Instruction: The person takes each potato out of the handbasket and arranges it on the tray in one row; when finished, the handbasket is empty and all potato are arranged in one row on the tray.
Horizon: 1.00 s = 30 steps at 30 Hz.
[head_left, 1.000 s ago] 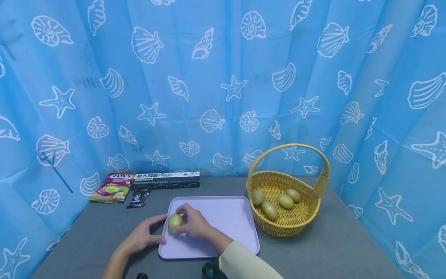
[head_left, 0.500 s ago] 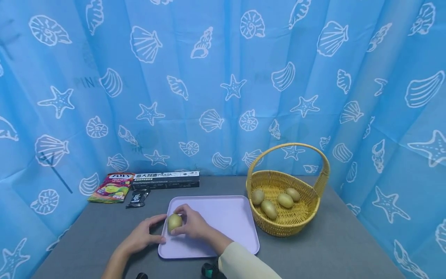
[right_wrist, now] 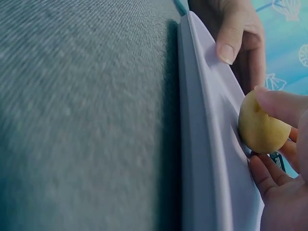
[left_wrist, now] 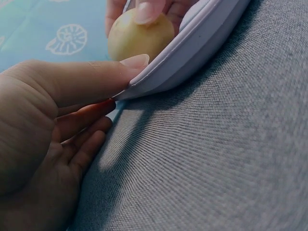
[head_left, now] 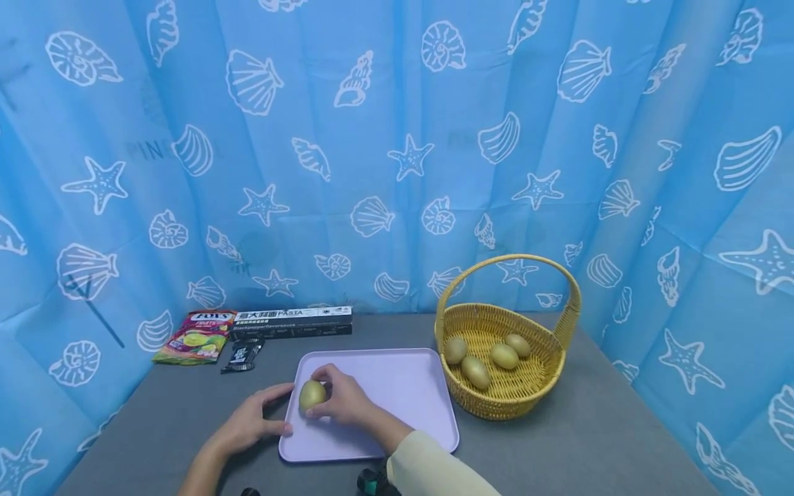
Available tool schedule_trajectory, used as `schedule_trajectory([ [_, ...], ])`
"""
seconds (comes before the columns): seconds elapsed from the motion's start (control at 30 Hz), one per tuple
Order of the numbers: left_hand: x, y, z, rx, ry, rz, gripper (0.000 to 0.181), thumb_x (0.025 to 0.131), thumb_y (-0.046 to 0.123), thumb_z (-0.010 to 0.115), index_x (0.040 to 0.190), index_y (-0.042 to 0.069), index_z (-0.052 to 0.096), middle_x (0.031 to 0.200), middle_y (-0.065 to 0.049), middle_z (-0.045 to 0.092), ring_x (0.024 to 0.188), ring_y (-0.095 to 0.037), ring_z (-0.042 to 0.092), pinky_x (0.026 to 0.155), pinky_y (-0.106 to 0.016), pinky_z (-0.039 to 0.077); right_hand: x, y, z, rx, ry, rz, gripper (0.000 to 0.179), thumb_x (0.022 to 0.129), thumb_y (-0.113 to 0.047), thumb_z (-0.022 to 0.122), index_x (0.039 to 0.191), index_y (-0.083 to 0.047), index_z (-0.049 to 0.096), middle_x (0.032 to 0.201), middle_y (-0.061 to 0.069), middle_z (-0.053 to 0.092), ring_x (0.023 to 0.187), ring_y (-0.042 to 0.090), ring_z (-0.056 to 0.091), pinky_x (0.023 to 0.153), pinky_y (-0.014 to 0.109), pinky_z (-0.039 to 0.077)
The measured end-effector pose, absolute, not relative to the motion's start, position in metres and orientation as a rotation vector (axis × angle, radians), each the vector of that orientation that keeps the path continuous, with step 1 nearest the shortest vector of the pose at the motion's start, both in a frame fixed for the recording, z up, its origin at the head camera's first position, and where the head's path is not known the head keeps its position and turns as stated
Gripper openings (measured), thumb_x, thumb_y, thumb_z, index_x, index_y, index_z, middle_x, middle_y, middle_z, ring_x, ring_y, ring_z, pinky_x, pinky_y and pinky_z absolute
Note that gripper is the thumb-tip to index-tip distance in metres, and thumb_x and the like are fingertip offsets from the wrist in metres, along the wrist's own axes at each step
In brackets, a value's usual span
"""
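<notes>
In the head view, my right hand (head_left: 344,398) pinches a yellowish potato (head_left: 312,395) between thumb and fingers, at the left side of a pale lilac tray (head_left: 397,393). The right wrist view shows this potato (right_wrist: 262,124) up close, touching or just above the tray's surface. My left hand (head_left: 248,421) reaches the tray's left edge from outside. Its thumb rests straight on the rim in the left wrist view, with the other fingers relaxed beside the outer wall. Several similar potatoes (head_left: 475,373) lie in a golden wicker basket (head_left: 496,406) right of the tray.
Behind the tray at left are a bag of Fox's sweets (head_left: 197,337), a small black packet (head_left: 242,355) and a long black-and-white pasta box (head_left: 291,322). The basket's tall handle (head_left: 505,257) arches upward. A blue shell-patterned curtain (head_left: 372,151) hangs behind the grey cloth-covered table (head_left: 595,434).
The potato has turned slightly in my right hand, staying over the tray's left part. My left hand keeps its place at the rim. The head view has shifted a little.
</notes>
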State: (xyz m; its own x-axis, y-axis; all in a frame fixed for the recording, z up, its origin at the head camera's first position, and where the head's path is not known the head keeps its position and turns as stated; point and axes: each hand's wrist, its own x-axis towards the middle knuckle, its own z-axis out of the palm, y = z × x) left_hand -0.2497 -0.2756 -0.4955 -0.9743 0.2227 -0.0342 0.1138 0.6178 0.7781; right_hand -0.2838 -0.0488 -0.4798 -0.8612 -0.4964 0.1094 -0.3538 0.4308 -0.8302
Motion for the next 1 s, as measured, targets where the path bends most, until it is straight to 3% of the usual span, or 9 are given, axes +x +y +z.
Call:
schedule_trajectory([
  [0.33,-0.25,-0.274,-0.498,0.365,2.698,1.332,0.078,0.073,0.033,0.083,0.14,0.008,0.052,0.143,-0.019,0.048,0.134,-0.045,0.036,0.106,-0.067,0.026,-0.282,-0.06,-0.485,-0.785,2.546,-1.426,0.056,0.069,-0.017,0.088,0.115,-0.015,0.056,0.114,-0.002,0.064,0.098,0.009,0.06,0.083,0.024,0.048],
  [0.63,-0.251,-0.275,-0.496,0.371,2.71,1.308,0.08,0.074,0.035,0.082,0.141,0.006,0.05,0.144,-0.021,0.046,0.134,-0.047,0.035,0.105,-0.069,0.024,-0.286,-0.053,-0.485,-0.834,2.561,-1.368,0.065,0.071,-0.025,0.087,0.126,-0.017,0.052,0.126,-0.004,0.062,0.114,0.018,0.058,0.099,0.032,0.045],
  [1.0,-0.251,-0.275,-0.498,0.313,2.688,1.331,0.079,0.072,0.033,0.083,0.14,0.008,0.051,0.144,-0.019,0.047,0.134,-0.046,0.035,0.106,-0.068,0.023,-0.278,-0.021,-0.467,-0.877,2.55,-1.379,0.068,0.078,-0.022,0.083,0.137,-0.017,0.049,0.129,-0.001,0.06,0.115,0.021,0.058,0.094,0.033,0.05],
])
